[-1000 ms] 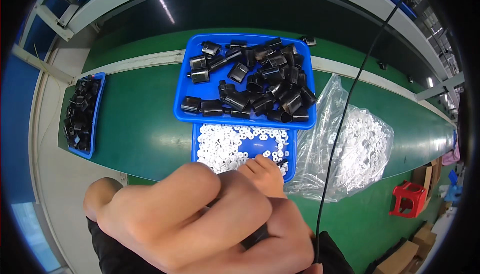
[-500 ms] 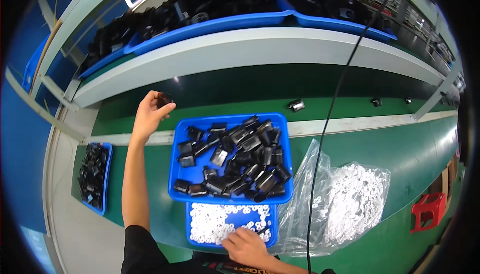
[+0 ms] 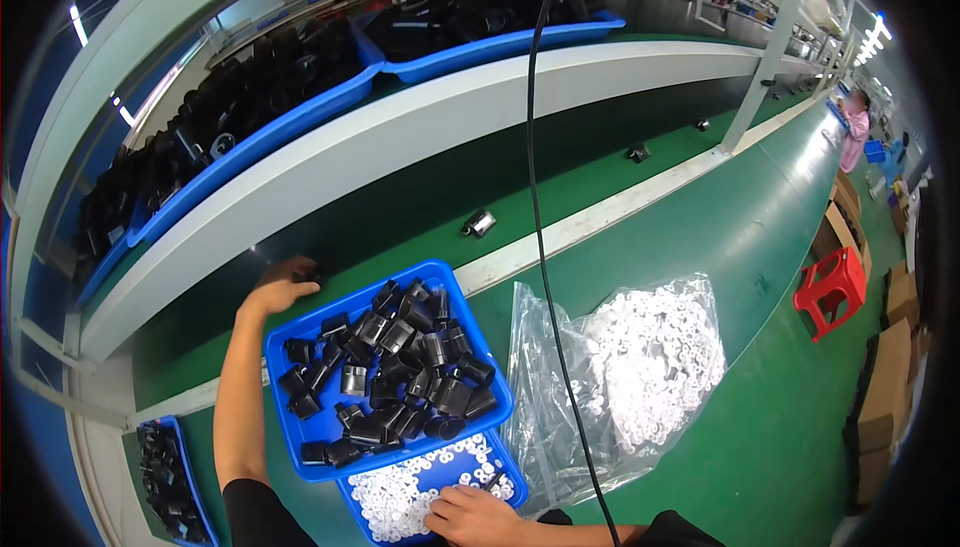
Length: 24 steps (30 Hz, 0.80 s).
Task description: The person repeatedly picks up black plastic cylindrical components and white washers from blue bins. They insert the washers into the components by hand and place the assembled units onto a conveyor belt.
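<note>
My left hand [image 3: 277, 289] reaches out over the green strip beyond the tray. Between its thumb and fingers is a small black plastic part [image 3: 307, 274], partly in shadow. A blue tray [image 3: 276, 387] in front of me bears many loose black plastic parts [image 3: 397, 337]. Its near side overlaps a smaller blue tray [image 3: 512, 467] of white plastic rings [image 3: 390, 502]. My right hand [image 3: 472, 517] rests low over those rings, fingers curled down; whatever its fingertips pinch is hidden. Close to its fingers lies a small dark piece [image 3: 493, 482].
A clear plastic bag [image 3: 550, 377] of white rings lies to the right. Black parts [image 3: 478, 224] sit along the green strip. A black cable [image 3: 545, 267] hangs across the view. Filled blue bins [image 3: 330, 97] stand on the shelf, another blue tray [image 3: 190, 477] at left. Right are a red stool [image 3: 832, 287] and people.
The view has turned toward the right, so the trays appear tilted and farther left. My left hand still has the black part, now lower over the strip. My right hand stays at the rings.
</note>
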Available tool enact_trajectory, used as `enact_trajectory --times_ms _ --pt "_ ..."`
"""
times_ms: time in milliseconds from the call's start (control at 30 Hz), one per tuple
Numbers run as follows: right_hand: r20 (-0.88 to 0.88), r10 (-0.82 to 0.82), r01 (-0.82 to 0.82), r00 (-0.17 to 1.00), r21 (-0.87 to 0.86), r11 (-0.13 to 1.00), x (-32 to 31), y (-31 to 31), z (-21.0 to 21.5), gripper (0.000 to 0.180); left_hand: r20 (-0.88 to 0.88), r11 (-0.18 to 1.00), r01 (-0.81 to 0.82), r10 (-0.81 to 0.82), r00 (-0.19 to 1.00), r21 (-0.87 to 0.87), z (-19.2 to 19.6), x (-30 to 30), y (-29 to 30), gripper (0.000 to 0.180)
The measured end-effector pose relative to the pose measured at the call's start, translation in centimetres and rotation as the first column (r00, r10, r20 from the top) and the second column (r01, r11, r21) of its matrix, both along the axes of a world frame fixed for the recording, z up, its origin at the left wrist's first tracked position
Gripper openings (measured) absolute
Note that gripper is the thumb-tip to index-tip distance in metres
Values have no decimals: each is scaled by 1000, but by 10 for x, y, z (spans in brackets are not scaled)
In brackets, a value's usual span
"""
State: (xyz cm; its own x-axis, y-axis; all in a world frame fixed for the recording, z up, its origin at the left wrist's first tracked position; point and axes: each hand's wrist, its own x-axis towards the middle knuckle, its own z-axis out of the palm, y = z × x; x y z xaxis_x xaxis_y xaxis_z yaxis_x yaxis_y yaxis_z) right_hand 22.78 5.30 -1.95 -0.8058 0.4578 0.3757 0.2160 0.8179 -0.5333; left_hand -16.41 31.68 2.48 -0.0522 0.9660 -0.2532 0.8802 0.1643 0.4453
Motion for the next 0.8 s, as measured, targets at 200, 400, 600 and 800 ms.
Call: enact_trajectory --times_ms 200,400,600,800 --pt "-228 -20 39 974 83 996 1 4 18 14 -184 951 133 -83 980 280 15 21 -22 44" --pt "-202 -14 -5 979 -94 996 39 32 72 21 -131 732 220 -177 975 646 80 102 -158 31" --pt "-211 -302 200 930 -398 895 88 120 132 23 -21 715 -135 205 979 686 37 98 -334 18" --pt "347 202 203 916 -835 511 110 227 159 22 251 405 -679 715 653 613 -28 105 -427 8"
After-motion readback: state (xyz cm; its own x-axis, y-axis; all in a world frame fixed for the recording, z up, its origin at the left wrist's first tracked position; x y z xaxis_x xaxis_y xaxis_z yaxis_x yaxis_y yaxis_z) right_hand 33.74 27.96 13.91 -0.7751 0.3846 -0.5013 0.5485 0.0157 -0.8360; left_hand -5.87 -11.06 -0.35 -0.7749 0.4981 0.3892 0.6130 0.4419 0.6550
